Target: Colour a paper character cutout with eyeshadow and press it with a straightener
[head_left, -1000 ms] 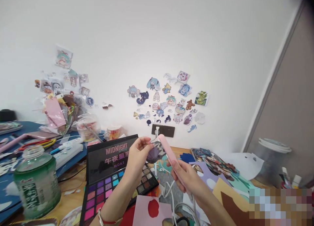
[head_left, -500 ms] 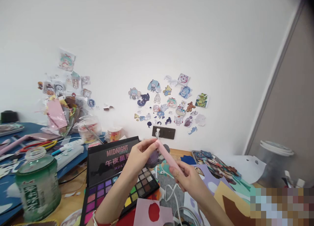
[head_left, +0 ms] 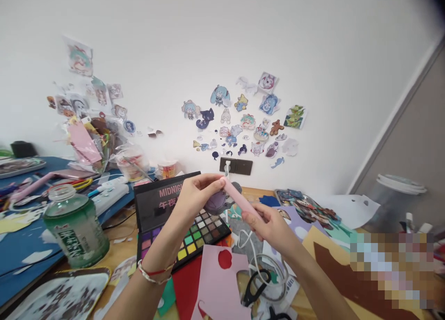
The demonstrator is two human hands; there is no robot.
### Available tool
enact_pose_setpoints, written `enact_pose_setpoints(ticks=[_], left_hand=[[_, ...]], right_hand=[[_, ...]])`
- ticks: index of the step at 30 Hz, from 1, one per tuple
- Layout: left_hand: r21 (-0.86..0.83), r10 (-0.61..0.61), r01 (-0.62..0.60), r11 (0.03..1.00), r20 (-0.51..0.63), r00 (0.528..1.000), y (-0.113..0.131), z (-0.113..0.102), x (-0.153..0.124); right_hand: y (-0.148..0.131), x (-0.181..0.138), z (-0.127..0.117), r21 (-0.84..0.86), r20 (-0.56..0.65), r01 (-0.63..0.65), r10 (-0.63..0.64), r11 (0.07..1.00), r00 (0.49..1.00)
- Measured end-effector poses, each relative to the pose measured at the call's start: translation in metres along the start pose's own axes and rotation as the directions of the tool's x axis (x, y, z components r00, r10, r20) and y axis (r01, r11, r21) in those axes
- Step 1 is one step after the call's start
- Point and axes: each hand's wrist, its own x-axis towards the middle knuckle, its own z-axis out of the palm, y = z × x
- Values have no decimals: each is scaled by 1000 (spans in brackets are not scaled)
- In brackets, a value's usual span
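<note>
A slim pink rod-shaped object (head_left: 240,197) slants across the middle, raised over the desk; its exact kind cannot be made out. My left hand (head_left: 201,190) pinches its upper end between thumb and fingers. Closed around the lower end is my right hand (head_left: 266,221). Just behind my left hand a round purple thing (head_left: 215,202) partly shows. An open eyeshadow palette (head_left: 201,232) lies under my left forearm, which covers part of it. Below my right hand, a loose white cable (head_left: 251,246) loops over the desk.
Pink paper (head_left: 222,278) and black-handled scissors (head_left: 256,287) lie in front. A green-tinted jar (head_left: 76,232) stands left, near a stained tray (head_left: 62,292). Cut-outs fill a tray (head_left: 304,208) at the back right. Stickers surround the wall socket (head_left: 236,166). A clear bucket (head_left: 396,204) stands far right.
The view has tipped downward, so the wall appears higher and more of the desk front shows, including scissors and a stained tray. Both hands keep their hold on the pink rod.
</note>
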Motion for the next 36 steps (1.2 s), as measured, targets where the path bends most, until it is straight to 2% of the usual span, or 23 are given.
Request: enact_pose_setpoints(ticks=[4, 10, 14, 17, 22, 28, 30, 32, 36], left_hand=[[65, -4, 2, 998, 37, 999, -1, -4, 6], [140, -43, 20, 990, 167, 985, -4, -18, 11], [161, -51, 21, 987, 182, 982, -6, -20, 11], [172, -42, 17, 985, 141, 989, -6, -18, 11], [121, -27, 32, 992, -36, 999, -2, -20, 14], [-18, -36, 32, 999, -229, 973, -1, -28, 21], [-83, -52, 33, 996, -240, 969, 0, -30, 22], [-154, -80, 48, 987, -205, 975, 1, -32, 24], [-285, -130, 81, 955, -159, 979, 3, -36, 28]], right_hand=[[3, 3, 1, 45, -19, -23, 24, 999, 1000], [0, 2, -5, 123, -52, -12, 19, 992, 998], [-3, 1, -4, 80, -47, -5, 9, 997, 999], [1, 3, -1, 30, -66, -9, 11, 1000, 998], [13, 9, -2, 9, -62, -57, 57, 998, 996], [31, 20, -15, -105, -36, -142, 139, 984, 990], [44, 26, -23, -186, -67, -192, 182, 964, 981], [59, 33, -30, -285, -109, -239, 216, 928, 970], [95, 44, -32, -472, -210, -294, 217, 831, 953]])
